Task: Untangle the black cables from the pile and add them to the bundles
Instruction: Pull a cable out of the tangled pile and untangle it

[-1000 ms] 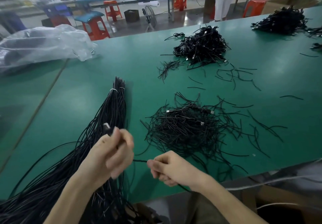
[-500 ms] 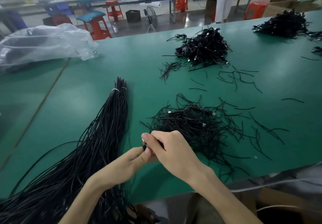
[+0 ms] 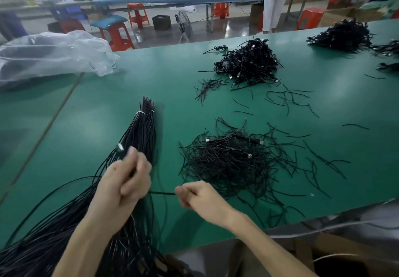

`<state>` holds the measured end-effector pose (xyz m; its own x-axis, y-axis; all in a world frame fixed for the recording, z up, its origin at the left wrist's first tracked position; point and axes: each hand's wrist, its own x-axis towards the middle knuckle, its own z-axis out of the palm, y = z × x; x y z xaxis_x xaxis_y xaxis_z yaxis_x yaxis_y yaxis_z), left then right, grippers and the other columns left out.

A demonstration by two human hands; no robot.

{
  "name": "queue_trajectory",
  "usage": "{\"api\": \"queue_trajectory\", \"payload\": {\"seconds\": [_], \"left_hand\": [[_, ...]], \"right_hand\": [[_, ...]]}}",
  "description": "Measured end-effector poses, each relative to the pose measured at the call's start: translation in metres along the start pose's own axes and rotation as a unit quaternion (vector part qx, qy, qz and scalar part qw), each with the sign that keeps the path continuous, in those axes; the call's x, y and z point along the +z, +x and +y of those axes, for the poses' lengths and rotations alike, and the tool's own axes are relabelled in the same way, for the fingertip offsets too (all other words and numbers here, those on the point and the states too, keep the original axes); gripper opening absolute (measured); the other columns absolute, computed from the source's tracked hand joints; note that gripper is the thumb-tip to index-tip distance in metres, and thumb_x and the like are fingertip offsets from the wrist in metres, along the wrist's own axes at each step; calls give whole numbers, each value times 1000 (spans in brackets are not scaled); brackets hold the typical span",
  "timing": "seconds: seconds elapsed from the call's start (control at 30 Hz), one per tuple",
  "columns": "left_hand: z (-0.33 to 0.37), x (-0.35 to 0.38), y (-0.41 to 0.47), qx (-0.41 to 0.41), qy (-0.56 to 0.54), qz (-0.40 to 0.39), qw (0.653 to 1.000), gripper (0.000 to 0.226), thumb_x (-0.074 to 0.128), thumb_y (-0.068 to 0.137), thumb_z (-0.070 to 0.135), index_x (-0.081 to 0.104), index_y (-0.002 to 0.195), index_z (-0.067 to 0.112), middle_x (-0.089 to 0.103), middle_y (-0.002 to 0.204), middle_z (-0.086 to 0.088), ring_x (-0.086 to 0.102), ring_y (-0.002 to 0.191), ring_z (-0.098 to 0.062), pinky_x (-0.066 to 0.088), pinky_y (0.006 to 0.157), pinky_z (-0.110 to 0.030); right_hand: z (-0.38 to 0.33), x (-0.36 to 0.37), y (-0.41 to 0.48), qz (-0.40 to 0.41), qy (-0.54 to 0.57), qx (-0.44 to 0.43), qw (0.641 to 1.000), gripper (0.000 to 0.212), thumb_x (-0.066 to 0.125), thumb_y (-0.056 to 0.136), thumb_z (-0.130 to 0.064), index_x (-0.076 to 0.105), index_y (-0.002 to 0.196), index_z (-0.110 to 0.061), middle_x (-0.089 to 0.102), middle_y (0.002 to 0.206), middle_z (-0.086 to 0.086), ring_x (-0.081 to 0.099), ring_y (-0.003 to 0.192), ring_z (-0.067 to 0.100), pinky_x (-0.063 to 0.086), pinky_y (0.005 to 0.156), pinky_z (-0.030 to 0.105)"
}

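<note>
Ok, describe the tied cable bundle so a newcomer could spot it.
On the green table, look left of the nearest tangled pile. The bundle is long straight cables, and unlike the piles it has white ties near its far end.

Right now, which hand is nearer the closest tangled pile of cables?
Right. The right hand is at the near edge of the pile, pinching a cable; the left hand grips the same cable farther left, over the tied bundle.
</note>
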<state>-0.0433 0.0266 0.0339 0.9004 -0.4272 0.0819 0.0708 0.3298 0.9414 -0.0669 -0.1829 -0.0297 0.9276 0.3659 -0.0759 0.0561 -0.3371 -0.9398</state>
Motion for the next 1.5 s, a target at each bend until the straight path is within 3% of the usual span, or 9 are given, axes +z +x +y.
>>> {"api": "queue_trajectory", "payload": {"seconds": [0.2, 0.3, 0.43, 0.6, 0.7, 0.87, 1.0, 1.27, 1.5], "left_hand": [[-31, -3, -12, -210, 443, -169, 855, 54, 43, 95, 69, 75, 100, 25, 73, 75, 11, 63, 61, -5, 55, 65, -28], [-46, -4, -5, -151, 369, -15, 917, 42, 41, 97, 53, 75, 110, 32, 75, 112, 20, 67, 115, -2, 49, 106, -24], [-46, 0, 0, -60, 105, 0, 993, 59, 27, 109, 56, 53, 149, 21, 53, 154, -4, 47, 144, -19, 40, 115, -29], [-35, 18, 7, 2, -63, 113, 992, 51, 41, 107, 49, 77, 116, 14, 74, 107, -3, 72, 80, -15, 58, 78, -23], [-16, 10, 2, 7, -76, 64, 995, 48, 47, 108, 49, 71, 85, 14, 45, 59, 8, 32, 41, -6, 43, 52, -18], [-20, 6, -4, -145, 355, -91, 919, 56, 49, 96, 68, 75, 85, 20, 62, 54, -3, 44, 38, -17, 40, 41, -26], [-45, 6, 0, -143, 542, -49, 827, 35, 45, 101, 52, 73, 95, 33, 77, 89, 10, 71, 81, -11, 57, 86, -36], [-44, 8, 6, -10, 123, 22, 992, 58, 23, 112, 47, 48, 150, 13, 56, 151, -3, 49, 143, -18, 35, 118, -28], [-39, 38, 11, -23, -86, 174, 981, 40, 52, 102, 40, 77, 85, 15, 62, 74, -5, 59, 57, -19, 55, 58, -30]], "right_hand": [[-15, -23, 20, 55, -32, -29, 998, 55, 49, 102, -59, 54, 57, -27, 53, 55, -9, 43, 51, 4, 38, 60, 24], [-24, -12, 21, 52, -20, -77, 995, 51, 49, 106, -50, 55, 60, -29, 53, 56, -15, 45, 55, 2, 38, 61, 21], [-20, 19, 19, 29, 108, -84, 990, 44, 48, 108, -42, 56, 70, -20, 50, 60, -14, 42, 57, 4, 35, 61, 21], [-4, 31, 12, 44, 64, -72, 994, 49, 45, 101, -64, 53, 66, -30, 53, 62, -11, 47, 59, 6, 39, 61, 26], [7, 14, 13, 41, 12, -68, 997, 64, 51, 95, -70, 42, 61, -18, 38, 56, -2, 34, 55, 11, 31, 56, 31], [2, -14, 23, 77, 13, -64, 995, 70, 55, 94, -66, 34, 57, -10, 31, 53, -3, 27, 52, 12, 23, 53, 30], [-15, -4, 25, 133, 41, -68, 988, 61, 47, 101, -62, 41, 51, -27, 44, 47, -14, 37, 48, 2, 31, 54, 17], [-17, 34, 6, 101, 120, -88, 984, 54, 44, 104, -61, 43, 60, -31, 41, 56, -9, 33, 54, 13, 28, 54, 33], [-4, 28, 6, 105, 62, -60, 991, 47, 45, 103, -58, 56, 72, -25, 56, 65, 4, 46, 59, 25, 40, 61, 44]]}}
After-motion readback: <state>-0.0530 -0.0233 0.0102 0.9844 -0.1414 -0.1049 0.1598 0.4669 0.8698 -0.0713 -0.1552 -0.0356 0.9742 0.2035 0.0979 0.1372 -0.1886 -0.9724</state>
